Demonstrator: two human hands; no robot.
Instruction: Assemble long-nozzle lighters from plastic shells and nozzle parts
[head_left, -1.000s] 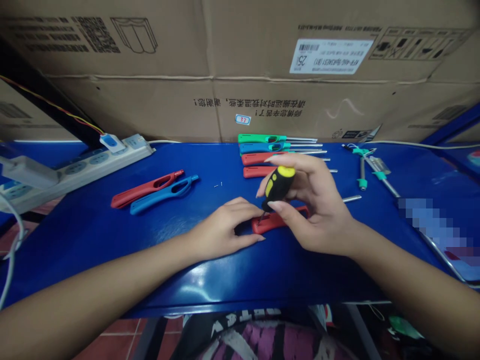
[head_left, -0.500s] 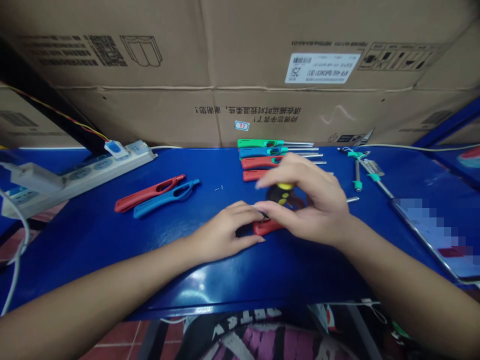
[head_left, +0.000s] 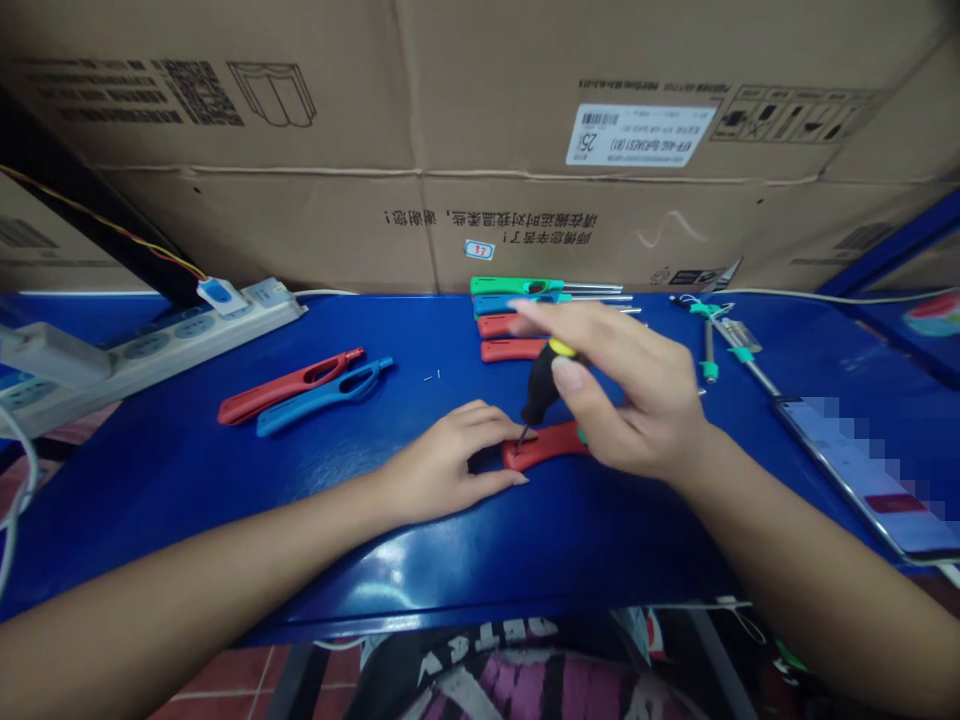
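My right hand (head_left: 645,395) holds a short screwdriver (head_left: 541,388), black with a yellow band, between thumb and fingers. Its shaft tilts down, and the tip meets the butt end of a red long-necked lighter (head_left: 551,446) lying on the blue table. With thumb and fingers on either side of that same end, my left hand (head_left: 450,465) grips the lighter. The lighter's front part is hidden behind my right hand. Beyond, a green lighter (head_left: 510,286), a blue lighter (head_left: 491,305) and red lighters (head_left: 510,350) lie in a row.
Left of my hands lie a red casing (head_left: 274,393) and a blue casing (head_left: 322,400). Two tiny screws (head_left: 428,378) rest nearby. A power strip (head_left: 172,340) stands at left, a phone (head_left: 847,470) and a lighter's inner parts (head_left: 709,345) at right. Cardboard (head_left: 337,210) walls the back.
My right hand has opened its grip somewhat around the screwdriver, so more of the handle and shaft shows. My left hand stays on the lighter. The view has shifted slightly.
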